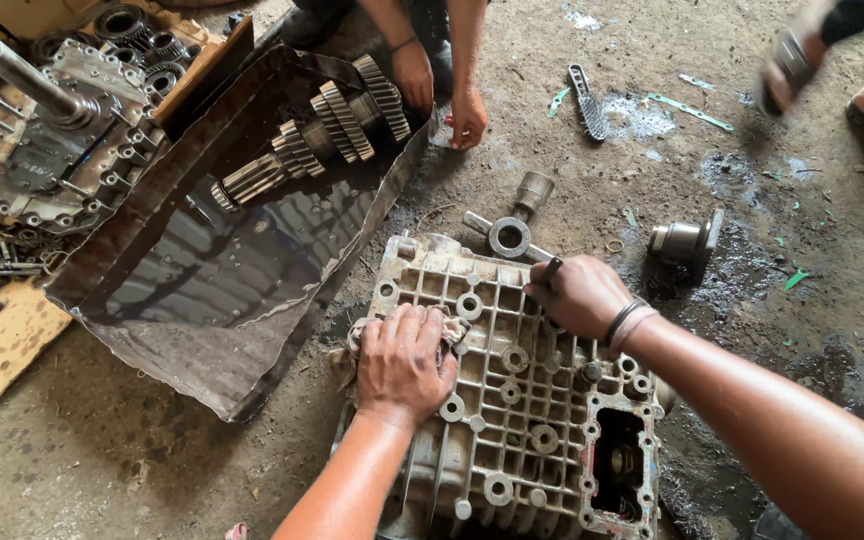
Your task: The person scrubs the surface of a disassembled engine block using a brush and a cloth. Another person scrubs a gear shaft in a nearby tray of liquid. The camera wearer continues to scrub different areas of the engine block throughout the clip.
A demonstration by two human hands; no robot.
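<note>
Left hand (404, 362): fingers curled down, pressing a rag (449, 327) onto the ribbed grey casing (512, 420), which lies directly beneath both palms. Right hand (580, 296): clenched around a dark tool (551, 270) at the casing's far edge. Beyond the fingertips: socket wrench (512, 228); left of them, oil tray (202, 270) holding a gear shaft (317, 128).

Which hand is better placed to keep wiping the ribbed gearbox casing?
Left. The left hand presses a rag flat on the gearbox casing; the right hand grips a dark tool handle at the casing's far edge.
</note>
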